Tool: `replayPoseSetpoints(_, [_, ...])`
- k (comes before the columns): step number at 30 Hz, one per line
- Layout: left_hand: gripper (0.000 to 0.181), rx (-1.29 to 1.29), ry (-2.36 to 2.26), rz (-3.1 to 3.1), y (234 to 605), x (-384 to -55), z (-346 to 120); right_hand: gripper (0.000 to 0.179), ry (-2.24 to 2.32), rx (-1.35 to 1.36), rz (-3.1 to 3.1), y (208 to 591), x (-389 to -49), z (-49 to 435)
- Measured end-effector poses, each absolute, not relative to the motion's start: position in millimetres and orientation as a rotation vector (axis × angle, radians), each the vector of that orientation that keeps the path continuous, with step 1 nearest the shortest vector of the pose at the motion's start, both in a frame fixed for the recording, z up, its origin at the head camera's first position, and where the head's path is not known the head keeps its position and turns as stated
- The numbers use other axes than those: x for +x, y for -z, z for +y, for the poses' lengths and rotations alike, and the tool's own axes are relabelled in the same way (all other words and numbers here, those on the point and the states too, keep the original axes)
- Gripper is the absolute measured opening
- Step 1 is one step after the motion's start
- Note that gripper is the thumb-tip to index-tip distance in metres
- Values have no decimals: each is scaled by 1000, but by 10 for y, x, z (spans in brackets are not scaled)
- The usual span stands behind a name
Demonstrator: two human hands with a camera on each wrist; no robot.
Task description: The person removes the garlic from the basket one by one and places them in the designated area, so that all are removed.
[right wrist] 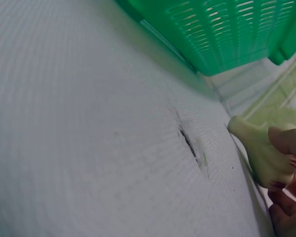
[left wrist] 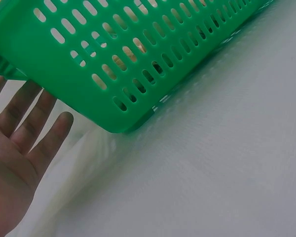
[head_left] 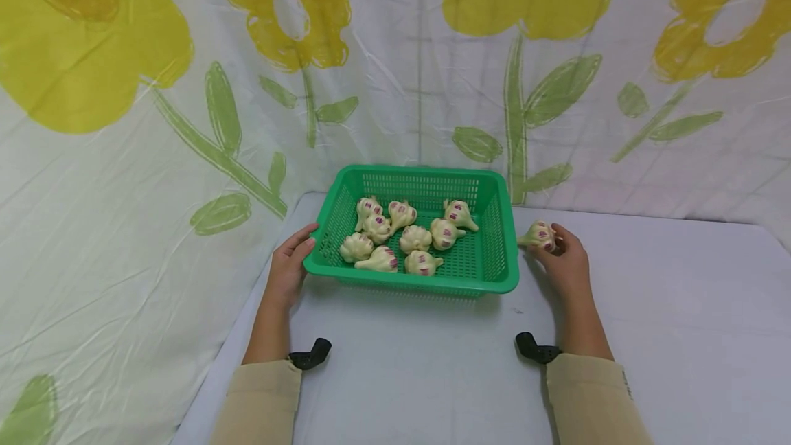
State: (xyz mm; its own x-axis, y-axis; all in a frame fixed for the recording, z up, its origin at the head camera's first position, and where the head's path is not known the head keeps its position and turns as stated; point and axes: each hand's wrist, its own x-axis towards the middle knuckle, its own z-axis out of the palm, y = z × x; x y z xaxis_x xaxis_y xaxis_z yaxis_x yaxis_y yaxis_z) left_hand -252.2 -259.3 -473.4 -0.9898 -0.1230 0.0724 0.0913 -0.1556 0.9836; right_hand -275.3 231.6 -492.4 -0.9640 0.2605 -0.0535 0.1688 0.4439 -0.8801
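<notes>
A green plastic basket (head_left: 410,281) stands on the white-covered table with several garlic bulbs (head_left: 415,239) inside, cream with purple marks. At its left end is my left hand (head_left: 288,266), its fingertips right at the rim. The left wrist view shows that hand (left wrist: 15,148) with fingers spread and nearly straight, some tips hidden behind the basket's edge (left wrist: 64,64). To the right of the basket, my right hand (head_left: 565,263) pinches a single garlic bulb (head_left: 539,235) between thumb and fingers. Its stem points toward the basket. In the right wrist view this bulb (right wrist: 264,153) is close over the tabletop.
Behind the basket hangs a white cloth (head_left: 395,101) printed with yellow flowers, and more of it runs down the left side. A black wrist mount (head_left: 312,354) sticks out at the left cuff, another black mount (head_left: 536,349) at the right cuff. The white tabletop (head_left: 680,335) extends rightward.
</notes>
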Motion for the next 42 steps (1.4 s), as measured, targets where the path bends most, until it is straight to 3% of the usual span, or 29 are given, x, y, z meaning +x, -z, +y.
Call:
replayPoseSetpoints(20, [34,56,2267,-1954,4740,-2533,-2594,79,-1550,-426,-2507,4750,-2720,2310])
replayPoseSetpoints(42, [42,21,2186,-2080,4709,-2533,-2656,71,-1638,-206,-2352,4352,-2632,2075])
